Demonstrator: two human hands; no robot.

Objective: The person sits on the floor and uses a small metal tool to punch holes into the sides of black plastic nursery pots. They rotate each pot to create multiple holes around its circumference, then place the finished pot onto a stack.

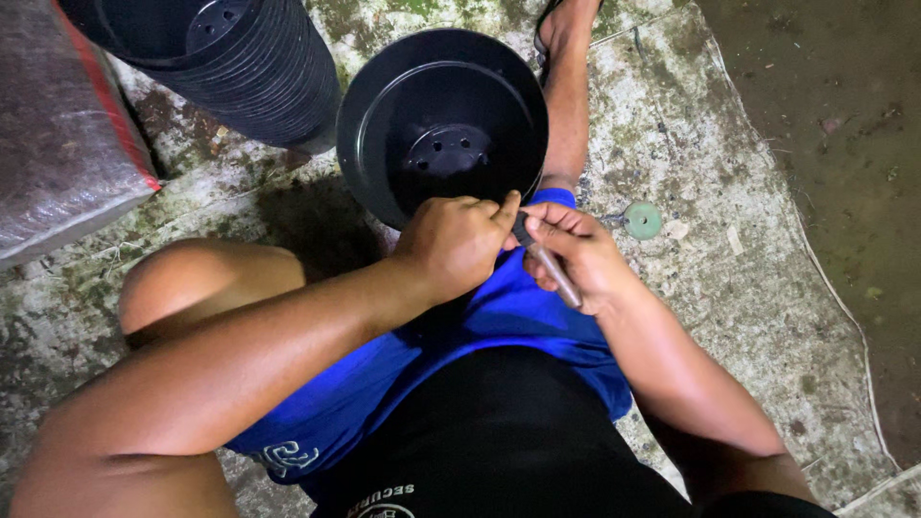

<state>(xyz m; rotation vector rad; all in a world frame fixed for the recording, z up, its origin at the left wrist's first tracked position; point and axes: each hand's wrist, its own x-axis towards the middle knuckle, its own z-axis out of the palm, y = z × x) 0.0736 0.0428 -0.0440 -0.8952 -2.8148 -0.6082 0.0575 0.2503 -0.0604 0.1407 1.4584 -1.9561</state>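
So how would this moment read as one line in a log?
left hand: grips near rim of black pot | right hand: holds thin metal tool at the rim | nearby: pot stack, green disc

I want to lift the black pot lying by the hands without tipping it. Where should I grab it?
Probably the black pot's far rim, from above: its mouth faces up and outward, the thin flared lip is exposed there, while the left hand and right hand crowd the near edge.

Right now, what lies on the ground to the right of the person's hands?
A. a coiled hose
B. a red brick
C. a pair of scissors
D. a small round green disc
D: a small round green disc lies on the mossy concrete floor, just beyond the right hand, which holds a thin metal tool.
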